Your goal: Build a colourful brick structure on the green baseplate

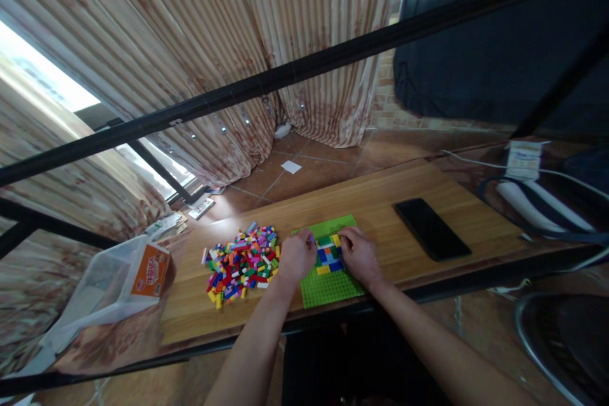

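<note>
A green studded baseplate (328,290) lies on the wooden board, with a small patch of toy building bricks (329,256) in blue, yellow, orange and white at its middle. On the left side of this patch, my left hand (297,257) is closed in a pinch. A purplish fleck shows at its fingertips, too small to make out. Opposite it, my right hand (361,255) has its fingers pinched together beside a yellow brick (336,240) at the patch's upper right corner. What the right fingertips hold, if anything, is hidden.
Left of the baseplate spreads a heap of loose mixed bricks (245,263). A black phone (432,228) lies on the wooden board (399,187) to the right. A clear plastic bin (107,276) with an orange label stands at far left. A dark rail (285,73) crosses beyond the board.
</note>
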A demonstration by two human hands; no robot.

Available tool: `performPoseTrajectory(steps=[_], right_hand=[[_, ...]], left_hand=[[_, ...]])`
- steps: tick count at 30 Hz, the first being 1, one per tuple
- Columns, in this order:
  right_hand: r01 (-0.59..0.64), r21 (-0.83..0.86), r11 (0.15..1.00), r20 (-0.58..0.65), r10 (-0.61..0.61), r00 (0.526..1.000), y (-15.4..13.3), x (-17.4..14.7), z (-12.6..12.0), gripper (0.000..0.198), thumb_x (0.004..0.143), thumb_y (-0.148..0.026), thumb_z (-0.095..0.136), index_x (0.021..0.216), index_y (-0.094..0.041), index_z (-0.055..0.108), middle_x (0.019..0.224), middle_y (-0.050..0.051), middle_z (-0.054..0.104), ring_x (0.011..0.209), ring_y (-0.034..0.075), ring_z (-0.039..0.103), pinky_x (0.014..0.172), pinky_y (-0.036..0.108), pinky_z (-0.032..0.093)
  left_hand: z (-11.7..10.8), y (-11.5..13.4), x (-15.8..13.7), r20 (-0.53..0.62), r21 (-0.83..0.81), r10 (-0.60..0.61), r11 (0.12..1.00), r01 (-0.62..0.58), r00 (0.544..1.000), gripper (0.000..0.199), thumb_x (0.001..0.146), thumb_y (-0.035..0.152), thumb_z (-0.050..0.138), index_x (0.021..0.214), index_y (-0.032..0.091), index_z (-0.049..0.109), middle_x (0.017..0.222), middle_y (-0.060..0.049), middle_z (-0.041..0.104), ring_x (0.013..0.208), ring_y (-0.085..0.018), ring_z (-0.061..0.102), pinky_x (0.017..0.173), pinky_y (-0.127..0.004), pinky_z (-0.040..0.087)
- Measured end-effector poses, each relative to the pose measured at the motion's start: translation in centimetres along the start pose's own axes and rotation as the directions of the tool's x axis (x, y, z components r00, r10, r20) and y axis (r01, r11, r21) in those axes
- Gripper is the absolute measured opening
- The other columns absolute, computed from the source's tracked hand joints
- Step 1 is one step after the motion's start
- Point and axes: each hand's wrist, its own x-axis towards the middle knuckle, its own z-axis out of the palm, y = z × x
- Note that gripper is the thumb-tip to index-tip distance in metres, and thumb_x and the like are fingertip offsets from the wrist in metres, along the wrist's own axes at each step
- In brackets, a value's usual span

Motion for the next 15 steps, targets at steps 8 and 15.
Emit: performPoseTrajectory(steps=[8,15], right_hand=[[-0.021,0.012,1.0,-0.002,0.021,1.0,-0.4,0.1,-0.1,0.022,0.082,-0.012,0.042,0.082,-0.02,0.063,0.087,0.007,0.065,0.083,0.019,0.061,0.077,0.032,0.049],[-0.026,0.013,1.0,0.013,0.026,1.0,-0.3,0.1,-0.1,0.022,0.082,-0.01,0.043,0.083,-0.019,0.062,0.088,0.007,0.064,0.085,0.019,0.06,0.077,0.031,0.048]], left_hand=[[-0.6,1.0,0.1,0.038,0.071,0.042,0.996,-0.045,0.998,0.017,0.081,0.017,0.052,0.088,0.022,0.067,0.088,-0.006,0.071,0.08,-0.02,0.067,0.071,-0.027,0.048],[-0.8,1.8,0.7,0.128,0.145,-0.018,0.989,-0.001,0.992,0.021,0.082,0.018,0.05,0.088,0.021,0.07,0.09,-0.006,0.071,0.084,-0.019,0.067,0.077,-0.026,0.049]])
